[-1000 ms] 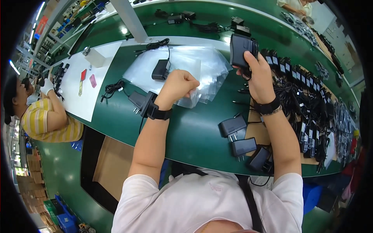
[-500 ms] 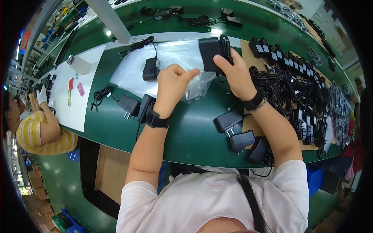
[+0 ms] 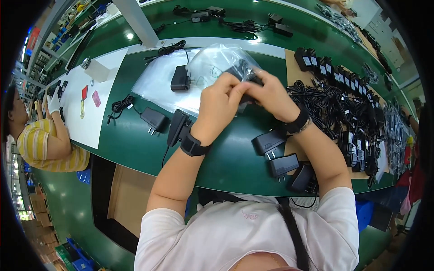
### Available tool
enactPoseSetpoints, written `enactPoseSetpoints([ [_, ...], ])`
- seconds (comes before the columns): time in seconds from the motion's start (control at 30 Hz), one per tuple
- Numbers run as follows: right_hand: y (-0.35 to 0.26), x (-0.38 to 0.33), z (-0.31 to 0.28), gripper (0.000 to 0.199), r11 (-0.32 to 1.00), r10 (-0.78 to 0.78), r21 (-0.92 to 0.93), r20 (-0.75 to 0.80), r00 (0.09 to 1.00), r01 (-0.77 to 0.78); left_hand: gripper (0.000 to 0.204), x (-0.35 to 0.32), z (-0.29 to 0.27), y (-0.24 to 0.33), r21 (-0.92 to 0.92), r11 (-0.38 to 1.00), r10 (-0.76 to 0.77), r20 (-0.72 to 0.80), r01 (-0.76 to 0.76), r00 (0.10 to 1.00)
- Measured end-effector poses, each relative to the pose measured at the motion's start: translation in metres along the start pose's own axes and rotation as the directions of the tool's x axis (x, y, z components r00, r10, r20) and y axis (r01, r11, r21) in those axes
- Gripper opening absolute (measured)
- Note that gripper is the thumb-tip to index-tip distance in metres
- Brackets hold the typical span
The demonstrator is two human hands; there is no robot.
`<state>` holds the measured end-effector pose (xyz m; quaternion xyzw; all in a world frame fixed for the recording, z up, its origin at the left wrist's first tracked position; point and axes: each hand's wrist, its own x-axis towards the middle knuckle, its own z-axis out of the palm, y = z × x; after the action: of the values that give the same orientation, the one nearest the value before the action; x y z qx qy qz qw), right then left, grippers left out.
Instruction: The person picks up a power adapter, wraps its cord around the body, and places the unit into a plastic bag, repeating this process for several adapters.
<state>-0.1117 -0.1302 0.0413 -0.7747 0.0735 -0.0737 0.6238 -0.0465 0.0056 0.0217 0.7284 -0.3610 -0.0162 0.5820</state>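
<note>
My left hand [image 3: 216, 100] is closed, pinching the edge of a clear plastic bag [image 3: 218, 55]. Against it, my right hand [image 3: 275, 97] is closed round a black power adapter [image 3: 236, 70] with its coiled cable. Clear film shows over part of this adapter; how far it sits inside the bag is blurred and partly behind my fingers. Below them spreads a stack of clear bags [image 3: 156, 83], with another black adapter [image 3: 180, 79] lying on top. Beside my left wrist are two more adapters, one upright [image 3: 177, 127] and one lying down [image 3: 154, 119].
Rows of black adapters [image 3: 337, 72] and tangled cables [image 3: 312, 99] fill brown cardboard at the right. Several adapters [image 3: 285, 165] lie near my right forearm. A grey post [image 3: 135, 20] rises at the back. At the far left a person [image 3: 43, 142] in yellow stripes works.
My right hand has brought the adapter down and toward my left hand, so the two now meet. Clear film has lifted up around the adapter. My left hand has moved right and closed on it.
</note>
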Motion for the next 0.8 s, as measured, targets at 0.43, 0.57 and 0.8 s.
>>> enactPoseSetpoints([
  [0.43, 0.012, -0.004, 0.005, 0.064, 0.709, -0.609, -0.567, -0.190, 0.770, 0.420, 0.010, -0.017, 0.019, -0.002, -0.036, 0.956, 0.278, -0.187, -0.290, 0.942],
  [0.57, 0.031, 0.000, 0.009, 0.055, 0.628, -0.683, -0.564, -0.070, 0.727, 0.536, 0.010, -0.017, 0.025, 0.013, 0.019, 0.886, 0.462, -0.122, -0.463, 0.879],
  [0.8, 0.015, 0.011, 0.008, 0.049, 0.837, -0.535, -0.336, -0.337, 0.775, 0.431, 0.012, -0.036, 0.033, 0.027, -0.333, 0.943, 0.083, 0.225, -0.003, 0.971],
])
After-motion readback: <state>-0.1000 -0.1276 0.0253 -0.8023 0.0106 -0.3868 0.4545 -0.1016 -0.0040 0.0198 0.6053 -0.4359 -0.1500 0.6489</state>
